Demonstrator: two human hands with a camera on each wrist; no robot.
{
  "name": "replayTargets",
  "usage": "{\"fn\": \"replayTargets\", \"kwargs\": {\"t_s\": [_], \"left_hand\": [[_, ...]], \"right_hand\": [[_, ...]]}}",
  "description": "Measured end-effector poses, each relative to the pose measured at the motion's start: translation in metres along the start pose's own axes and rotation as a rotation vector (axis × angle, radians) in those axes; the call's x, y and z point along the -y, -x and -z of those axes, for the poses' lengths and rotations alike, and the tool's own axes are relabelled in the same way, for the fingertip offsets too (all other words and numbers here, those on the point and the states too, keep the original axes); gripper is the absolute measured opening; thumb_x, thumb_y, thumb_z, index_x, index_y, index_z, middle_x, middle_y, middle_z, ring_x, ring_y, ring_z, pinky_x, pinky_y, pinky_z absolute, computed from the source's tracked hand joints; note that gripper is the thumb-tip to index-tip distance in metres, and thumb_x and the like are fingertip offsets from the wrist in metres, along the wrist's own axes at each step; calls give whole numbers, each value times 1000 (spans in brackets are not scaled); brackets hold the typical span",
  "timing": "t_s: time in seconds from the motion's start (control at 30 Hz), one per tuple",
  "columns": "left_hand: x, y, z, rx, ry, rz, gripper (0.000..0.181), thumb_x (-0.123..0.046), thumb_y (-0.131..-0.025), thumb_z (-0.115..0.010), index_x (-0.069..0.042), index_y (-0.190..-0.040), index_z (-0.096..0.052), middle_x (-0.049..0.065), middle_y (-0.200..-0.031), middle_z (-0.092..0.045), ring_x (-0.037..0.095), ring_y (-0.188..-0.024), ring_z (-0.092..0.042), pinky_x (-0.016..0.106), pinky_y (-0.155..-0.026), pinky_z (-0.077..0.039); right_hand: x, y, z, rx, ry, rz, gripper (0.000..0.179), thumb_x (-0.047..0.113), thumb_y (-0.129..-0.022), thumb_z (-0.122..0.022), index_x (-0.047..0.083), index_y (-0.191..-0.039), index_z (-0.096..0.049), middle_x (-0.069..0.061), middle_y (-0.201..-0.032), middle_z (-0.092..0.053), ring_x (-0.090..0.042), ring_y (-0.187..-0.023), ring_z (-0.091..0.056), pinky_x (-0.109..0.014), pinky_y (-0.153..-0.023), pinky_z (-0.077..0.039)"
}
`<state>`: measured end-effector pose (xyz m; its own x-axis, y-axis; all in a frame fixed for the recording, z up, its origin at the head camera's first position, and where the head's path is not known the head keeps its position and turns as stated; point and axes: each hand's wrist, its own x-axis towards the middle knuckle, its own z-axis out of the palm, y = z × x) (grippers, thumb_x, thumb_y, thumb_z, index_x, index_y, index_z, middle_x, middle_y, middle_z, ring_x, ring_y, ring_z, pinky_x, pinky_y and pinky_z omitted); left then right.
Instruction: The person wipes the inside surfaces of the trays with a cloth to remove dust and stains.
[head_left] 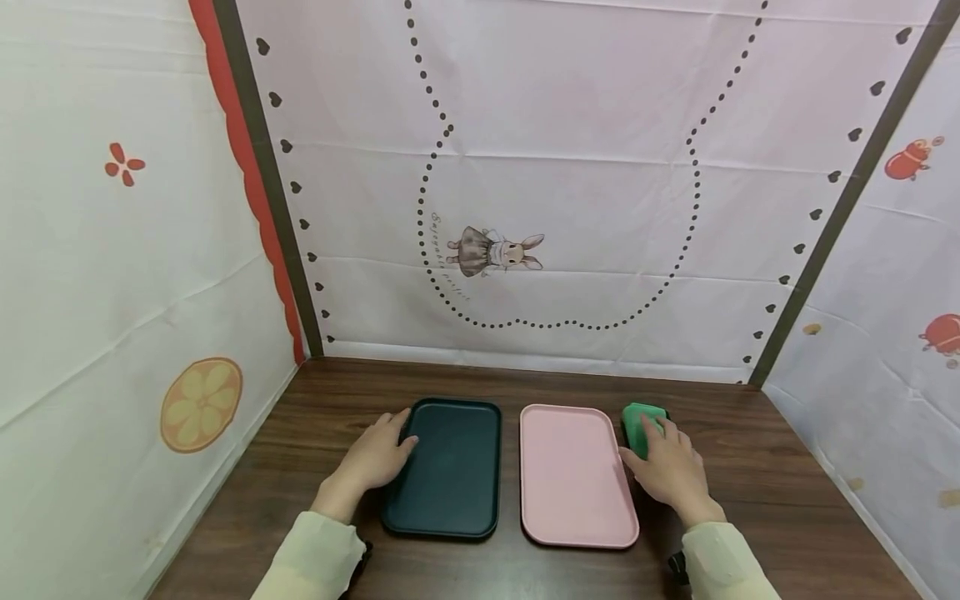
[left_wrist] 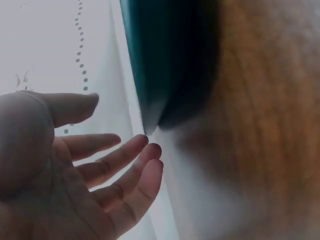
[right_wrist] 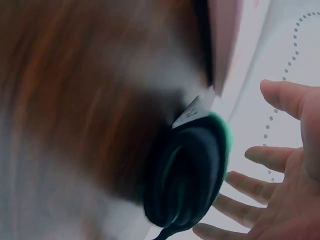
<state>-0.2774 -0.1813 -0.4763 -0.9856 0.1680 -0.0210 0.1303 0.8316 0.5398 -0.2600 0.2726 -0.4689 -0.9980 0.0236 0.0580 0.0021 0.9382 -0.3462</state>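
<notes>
My left hand [head_left: 373,457] is beside the dark teal tray [head_left: 454,467], fingers loosely extended near its left edge; whether they touch it I cannot tell. That hand holds nothing in the left wrist view. On the right, my right hand [head_left: 671,471] hovers over or rests on a green folded fabric item [head_left: 635,427], partly hiding it. The right wrist view shows the item as a rolled bundle [right_wrist: 185,170], dark inside, with a white label [right_wrist: 192,112] and a dark strap end. The fingers there are spread and not curled round it.
A pink tray [head_left: 576,477] lies between the teal tray and the green item. All sit on a dark wood-grain table [head_left: 517,575]. Printed white cloth walls [head_left: 600,208] rise at the back and both sides.
</notes>
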Motion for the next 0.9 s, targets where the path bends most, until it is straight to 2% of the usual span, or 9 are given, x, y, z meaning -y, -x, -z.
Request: {"fn": "replayTargets", "kwargs": {"t_s": [0.17,0.37,0.47,0.57,0.63,0.7,0.77,0.9], "left_hand": [[3,0,-2,10,27,39,63,-24,-108,-55,4,-159,-33,38,-162,-27,56,-147,-34,71,-114,-34],[6,-2,-2,4,42,26,58,-18,-107,-56,12,-153,-39,37,-151,-45,54,-143,-41,67,-112,-40],[10,-4,-2,11,64,35,55,-16,-107,-55,14,-151,-41,32,-139,-57,46,-131,-55,61,-106,-47],[16,-6,-2,18,93,54,54,-16,-106,-56,12,-152,-42,23,-120,-67,30,-102,-65,50,-91,-53],[19,-7,-3,21,104,59,54,-16,-106,-56,10,-152,-43,16,-109,-69,22,-87,-63,44,-82,-53],[22,-9,-4,27,121,64,53,-15,-106,-56,9,-152,-44,11,-95,-67,18,-76,-58,40,-75,-51],[25,-10,-5,26,127,61,52,-15,-106,-57,8,-151,-45,6,-90,-64,16,-73,-56,36,-72,-49],[29,-12,-8,25,158,64,50,-13,-106,-56,8,-150,-47,5,-82,-58,17,-67,-52,33,-65,-43]], "right_hand": [[-14,-2,-1,3,-6,-57,80,44,-100,-62,-1,-159,-33,-40,-154,-27,-64,-138,-31,-79,-103,-33],[-25,-4,-1,46,-11,-118,87,49,-99,-62,-1,-161,-28,-44,-149,-24,-67,-135,-29,-77,-98,-34],[-27,-5,-2,73,1,-131,92,55,-97,-62,-1,-161,-27,-46,-145,-28,-67,-131,-34,-77,-95,-38],[-28,-6,-3,91,13,-132,95,60,-95,-62,0,-161,-28,-48,-138,-33,-65,-124,-42,-76,-92,-42],[-29,-7,-4,97,15,-137,96,62,-95,-62,1,-161,-28,-47,-134,-37,-63,-119,-45,-75,-90,-44],[-30,-8,-4,103,16,-143,96,62,-94,-62,2,-161,-29,-47,-131,-39,-61,-115,-47,-73,-88,-45],[-30,-9,-4,110,21,-149,96,62,-95,-62,2,-161,-28,-46,-128,-40,-59,-111,-47,-72,-87,-45],[-30,-11,-3,125,15,-161,97,63,-94,-62,3,-162,-26,-44,-122,-41,-54,-106,-48,-68,-82,-48]]}}
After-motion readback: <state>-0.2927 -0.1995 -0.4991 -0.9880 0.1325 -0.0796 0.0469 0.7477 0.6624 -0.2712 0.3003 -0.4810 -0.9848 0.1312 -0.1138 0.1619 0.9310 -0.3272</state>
